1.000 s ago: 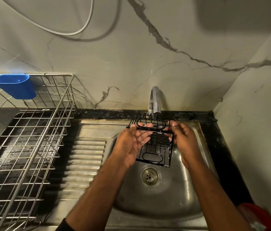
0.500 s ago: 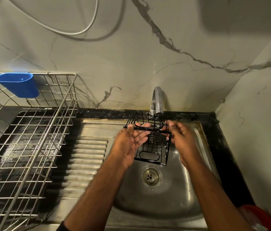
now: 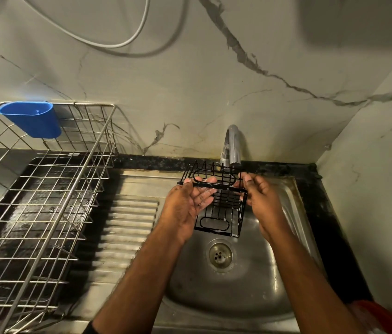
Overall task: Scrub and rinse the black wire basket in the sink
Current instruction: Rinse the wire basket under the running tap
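Black wire basket (image 3: 219,206), small and rectangular, with an oval loop on 2 faces. Tilted, open side toward the wall, held above the steel sink (image 3: 236,292), rim lying between both hands' fingertips, just under the tap.

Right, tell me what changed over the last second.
Little changed: both hands raised the black wire basket slightly toward the tap. The left hand and right hand kept gripping its sides over the sink. The dish rack and blue cup stayed put.
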Available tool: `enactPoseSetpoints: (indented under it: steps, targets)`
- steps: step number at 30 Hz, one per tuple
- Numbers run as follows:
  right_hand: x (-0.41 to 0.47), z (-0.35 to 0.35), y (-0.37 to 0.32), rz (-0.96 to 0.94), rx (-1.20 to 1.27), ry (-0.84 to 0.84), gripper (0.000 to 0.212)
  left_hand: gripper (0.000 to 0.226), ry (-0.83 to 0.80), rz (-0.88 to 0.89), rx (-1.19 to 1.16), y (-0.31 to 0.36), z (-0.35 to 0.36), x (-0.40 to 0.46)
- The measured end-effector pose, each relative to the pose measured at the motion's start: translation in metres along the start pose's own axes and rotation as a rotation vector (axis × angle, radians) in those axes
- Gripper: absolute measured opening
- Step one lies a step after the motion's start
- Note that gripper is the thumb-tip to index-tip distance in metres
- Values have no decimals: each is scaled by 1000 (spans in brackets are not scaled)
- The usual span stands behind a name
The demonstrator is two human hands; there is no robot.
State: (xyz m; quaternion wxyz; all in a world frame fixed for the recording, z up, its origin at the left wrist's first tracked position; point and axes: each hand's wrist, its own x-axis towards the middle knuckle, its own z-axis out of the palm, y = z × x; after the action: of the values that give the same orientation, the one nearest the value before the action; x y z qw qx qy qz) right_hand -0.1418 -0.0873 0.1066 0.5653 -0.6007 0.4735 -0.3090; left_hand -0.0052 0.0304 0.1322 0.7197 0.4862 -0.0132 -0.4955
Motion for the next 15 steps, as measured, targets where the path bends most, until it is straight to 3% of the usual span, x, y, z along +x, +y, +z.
enactPoseSetpoints:
  steps: [9,15]
  targets:
    - [1,1,0,-6,-3,-2,17,42,12,3,11,1,-2,0]
    - [2,2,0,-6,-10,-12,25,25,-4,28,12,4,-1,-1]
